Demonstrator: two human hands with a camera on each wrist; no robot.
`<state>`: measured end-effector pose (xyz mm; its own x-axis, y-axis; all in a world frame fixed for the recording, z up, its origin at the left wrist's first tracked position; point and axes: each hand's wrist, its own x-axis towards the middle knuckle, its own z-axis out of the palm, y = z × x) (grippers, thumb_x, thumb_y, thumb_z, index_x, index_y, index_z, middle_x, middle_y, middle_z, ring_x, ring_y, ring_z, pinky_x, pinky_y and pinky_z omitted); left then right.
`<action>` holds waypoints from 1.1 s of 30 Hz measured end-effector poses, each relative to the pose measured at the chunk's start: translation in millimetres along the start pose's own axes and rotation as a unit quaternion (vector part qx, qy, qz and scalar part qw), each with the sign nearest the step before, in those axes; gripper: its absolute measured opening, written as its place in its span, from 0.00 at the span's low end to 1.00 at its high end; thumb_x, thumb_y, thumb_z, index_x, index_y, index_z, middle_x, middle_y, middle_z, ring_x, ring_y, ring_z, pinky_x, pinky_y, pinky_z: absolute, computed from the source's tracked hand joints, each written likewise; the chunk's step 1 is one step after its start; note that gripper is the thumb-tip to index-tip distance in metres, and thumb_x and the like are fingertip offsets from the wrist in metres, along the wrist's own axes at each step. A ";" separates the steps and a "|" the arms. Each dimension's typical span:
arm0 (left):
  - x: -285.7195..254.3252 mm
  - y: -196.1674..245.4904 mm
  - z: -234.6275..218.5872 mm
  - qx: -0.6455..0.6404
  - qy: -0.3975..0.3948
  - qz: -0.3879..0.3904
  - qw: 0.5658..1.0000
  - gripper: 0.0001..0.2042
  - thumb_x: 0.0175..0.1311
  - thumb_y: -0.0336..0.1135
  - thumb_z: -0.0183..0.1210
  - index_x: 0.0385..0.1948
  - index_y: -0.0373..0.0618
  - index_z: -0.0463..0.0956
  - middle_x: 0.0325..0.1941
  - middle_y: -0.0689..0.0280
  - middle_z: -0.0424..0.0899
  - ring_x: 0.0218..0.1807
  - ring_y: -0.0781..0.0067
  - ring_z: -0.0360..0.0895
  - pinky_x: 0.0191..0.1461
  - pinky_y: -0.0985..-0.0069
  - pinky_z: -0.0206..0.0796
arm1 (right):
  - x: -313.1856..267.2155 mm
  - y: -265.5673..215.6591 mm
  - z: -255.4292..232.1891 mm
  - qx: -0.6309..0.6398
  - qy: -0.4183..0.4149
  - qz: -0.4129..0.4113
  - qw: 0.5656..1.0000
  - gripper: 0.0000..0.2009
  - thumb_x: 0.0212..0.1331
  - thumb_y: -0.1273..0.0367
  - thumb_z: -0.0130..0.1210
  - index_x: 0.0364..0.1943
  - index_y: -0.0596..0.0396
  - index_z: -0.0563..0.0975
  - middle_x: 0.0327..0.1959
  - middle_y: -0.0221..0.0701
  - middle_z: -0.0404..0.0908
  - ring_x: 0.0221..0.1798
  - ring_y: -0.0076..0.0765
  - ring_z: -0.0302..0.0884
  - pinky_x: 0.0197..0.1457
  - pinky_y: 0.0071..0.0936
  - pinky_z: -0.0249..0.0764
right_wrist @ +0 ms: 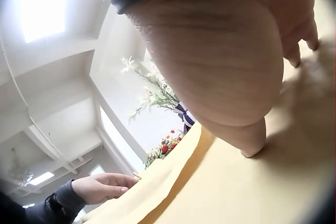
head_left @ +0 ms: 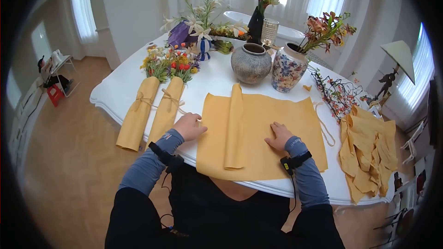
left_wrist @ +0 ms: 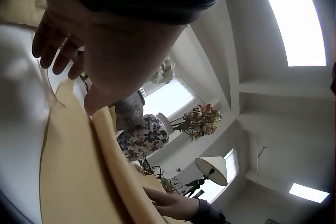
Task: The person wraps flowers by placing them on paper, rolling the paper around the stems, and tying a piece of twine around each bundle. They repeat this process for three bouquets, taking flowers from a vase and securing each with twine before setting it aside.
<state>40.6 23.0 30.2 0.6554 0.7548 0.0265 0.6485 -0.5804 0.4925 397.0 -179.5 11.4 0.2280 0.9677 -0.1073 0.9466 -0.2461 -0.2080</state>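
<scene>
A wide sheet of yellow-tan wrapping paper lies at the table's front, with a long rolled fold standing up along its left part. My left hand is at the sheet's left edge, between it and a bouquet wrapped in the same paper. In the left wrist view its fingers hang loosely and hold nothing. To the right of the fold, my right hand rests on the sheet with its fingers extended; the right wrist view shows its fingertips and thumb down at the paper.
Another wrapped bouquet overhangs the table's left edge. Behind the sheet stand a grey round vase and a floral vase. Thin flowering branches, a cord loop and crumpled paper lie at right.
</scene>
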 end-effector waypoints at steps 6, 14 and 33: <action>44.6 17.2 41.3 0.054 0.014 0.103 0.993 0.27 0.56 0.53 0.60 0.45 0.33 0.83 0.55 0.47 0.79 0.59 0.48 0.73 0.67 0.63 0.65 | -17.7 -5.5 -15.6 0.009 -0.021 0.071 0.997 0.36 0.58 0.51 0.58 0.65 0.63 0.68 0.71 0.46 0.64 0.73 0.58 0.59 0.75 0.42 0.60; 70.0 46.7 42.6 0.116 -0.011 0.088 0.989 0.30 0.58 0.55 0.59 0.51 0.36 0.80 0.59 0.48 0.77 0.63 0.46 0.69 0.70 0.60 0.61 | 1.9 -13.5 2.7 0.051 0.097 -0.036 0.993 0.22 0.57 0.66 0.52 0.55 0.64 0.76 0.65 0.47 0.72 0.70 0.53 0.65 0.74 0.38 0.63; 50.2 123.4 29.5 -0.047 -0.010 0.399 0.916 0.18 0.66 0.39 0.59 0.55 0.42 0.77 0.59 0.51 0.78 0.65 0.48 0.70 0.71 0.59 0.60 | 10.6 -70.2 4.8 -0.007 -0.049 -0.005 0.999 0.31 0.59 0.70 0.49 0.70 0.30 0.67 0.73 0.44 0.55 0.78 0.62 0.43 0.75 0.70 0.40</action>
<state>165.0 -19.8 66.6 0.9138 0.0948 0.3949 -0.0762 -0.9150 0.3961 331.9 -152.2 20.2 0.1961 0.9601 -0.1992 0.9520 -0.2351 -0.1959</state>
